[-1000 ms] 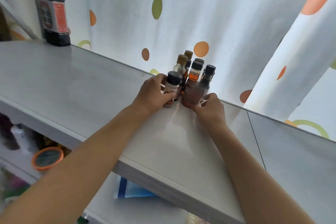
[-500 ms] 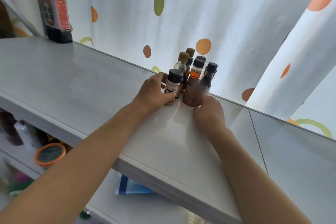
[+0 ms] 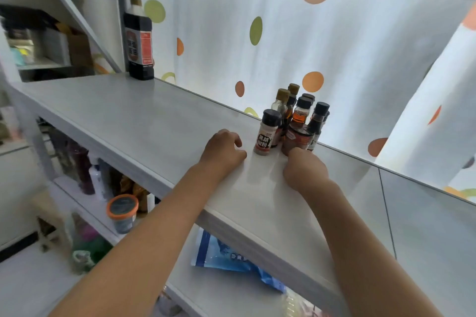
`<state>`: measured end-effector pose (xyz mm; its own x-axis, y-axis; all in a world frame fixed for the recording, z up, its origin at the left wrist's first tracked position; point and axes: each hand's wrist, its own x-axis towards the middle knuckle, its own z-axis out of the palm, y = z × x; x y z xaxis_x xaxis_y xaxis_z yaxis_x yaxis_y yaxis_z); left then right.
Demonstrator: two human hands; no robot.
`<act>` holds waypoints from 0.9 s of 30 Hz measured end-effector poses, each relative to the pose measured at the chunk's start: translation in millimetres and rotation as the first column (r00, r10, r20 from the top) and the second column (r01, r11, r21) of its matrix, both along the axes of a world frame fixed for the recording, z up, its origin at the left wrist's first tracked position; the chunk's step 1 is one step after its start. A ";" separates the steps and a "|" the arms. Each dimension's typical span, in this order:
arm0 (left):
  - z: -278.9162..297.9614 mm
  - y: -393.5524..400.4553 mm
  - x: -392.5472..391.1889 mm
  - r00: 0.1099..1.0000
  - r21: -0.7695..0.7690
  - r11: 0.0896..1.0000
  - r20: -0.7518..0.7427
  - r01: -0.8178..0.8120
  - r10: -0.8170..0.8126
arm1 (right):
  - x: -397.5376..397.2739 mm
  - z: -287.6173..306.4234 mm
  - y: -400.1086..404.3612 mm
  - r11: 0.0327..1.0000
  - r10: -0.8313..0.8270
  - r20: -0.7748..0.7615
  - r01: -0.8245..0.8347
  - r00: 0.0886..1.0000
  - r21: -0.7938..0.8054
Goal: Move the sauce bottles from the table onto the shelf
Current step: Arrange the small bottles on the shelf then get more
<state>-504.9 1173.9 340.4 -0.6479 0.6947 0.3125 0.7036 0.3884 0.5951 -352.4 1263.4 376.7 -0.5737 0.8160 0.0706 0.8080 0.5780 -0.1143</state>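
A tight cluster of several small sauce bottles (image 3: 300,116) stands on the grey shelf (image 3: 134,116) near its back edge. At the cluster's front left is a pepper shaker (image 3: 266,134) with a black cap, and at the front right a round brown bottle (image 3: 296,136). My left hand (image 3: 222,150) rests on the shelf just left of the shaker, fingers loosely curled, holding nothing. My right hand (image 3: 304,172) lies in front of the brown bottle, its fingers bent down, with one fingertip at the bottle's base.
A tall dark soy sauce bottle (image 3: 139,41) stands at the shelf's far left corner. A dotted white curtain (image 3: 257,33) hangs behind. The lower shelves hold an orange-lidded jar (image 3: 122,212), a blue bag (image 3: 231,257) and other bottles.
My left hand has let go of the pepper shaker and drawn back to the left. My right hand has slid back from the brown bottle. The view has pulled back and turned left.
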 end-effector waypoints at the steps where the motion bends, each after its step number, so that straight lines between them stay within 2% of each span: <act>1: 0.5 -8.5 6.2 0.997 -0.059 0.998 -0.071 0.001 -0.005 | 0.5 0.0 -3.2 1.000 0.023 0.013 -0.023 1.000 -0.005; 3: 0.7 -25.2 23.1 0.984 -0.159 0.987 -0.174 0.003 -0.031 | 0.3 0.1 -12.8 0.995 0.097 0.064 -0.096 0.993 -0.031; 6: -3.2 -49.0 48.9 0.981 -0.183 0.982 -0.195 -0.052 0.016 | -2.4 1.2 -34.3 0.967 0.250 0.114 -0.243 0.961 -0.072; 10: -23.9 -86.2 84.0 0.970 -0.028 0.979 -0.142 -0.204 0.198 | -1.8 -12.1 -73.7 0.929 0.368 0.129 -0.360 0.921 -0.086; 12: -41.0 -104.7 107.5 0.969 0.078 0.975 -0.113 -0.210 0.218 | 7.0 -22.6 -89.9 0.933 0.359 0.141 -0.352 0.923 -0.074; 14: -56.2 -123.4 137.6 0.974 0.217 0.951 -0.001 -0.222 0.227 | 20.7 -30.0 -97.4 0.932 0.363 0.083 -0.362 0.928 -0.032; 15: -62.7 -133.9 154.0 0.971 0.235 0.943 0.005 -0.234 0.239 | 29.4 -31.8 -100.4 0.923 0.384 0.044 -0.384 0.922 -0.010; 16: -67.8 -143.3 168.1 0.965 0.219 0.945 -0.036 -0.245 0.258 | 38.1 -32.9 -102.8 0.911 0.412 0.011 -0.412 0.911 0.012; 18: -76.1 -165.4 190.7 0.940 0.089 0.958 -0.186 -0.273 0.285 | 56.0 -38.8 -115.0 0.868 0.488 0.006 -0.486 0.873 0.104; 19: -77.8 -174.9 198.4 0.931 0.028 0.953 -0.210 -0.300 0.299 | 63.8 -44.8 -122.0 0.840 0.518 0.023 -0.514 0.855 0.176; 21: -76.5 -199.5 213.9 0.915 -0.025 0.922 -0.137 -0.386 0.379 | 81.3 -61.3 -140.3 0.802 0.541 0.029 -0.526 0.841 0.283; 22: -76.4 -212.9 219.6 0.901 -0.029 0.903 -0.091 -0.428 0.424 | 89.7 -70.3 -149.7 0.800 0.548 -0.011 -0.520 0.837 0.301; 24: -77.5 -238.3 233.8 0.870 -0.051 0.869 -0.067 -0.492 0.488 | 106.3 -86.1 -169.2 0.810 0.574 -0.183 -0.521 0.798 0.267; 26: -80.2 -270.6 252.3 0.852 -0.077 0.849 -0.062 -0.523 0.519 | 122.4 -98.5 -200.3 0.780 0.614 -0.397 -0.603 0.682 0.169; 27: -81.8 -287.9 261.2 0.847 -0.088 0.842 -0.053 -0.532 0.529 | 130.8 -104.1 -219.4 0.732 0.639 -0.471 -0.669 0.608 0.129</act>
<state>-243.7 886.1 258.5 -0.9185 0.2745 0.2846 0.3885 0.7604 0.5204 -221.5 1044.0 272.6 -0.8646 0.2476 0.4373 0.0562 0.9124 -0.4055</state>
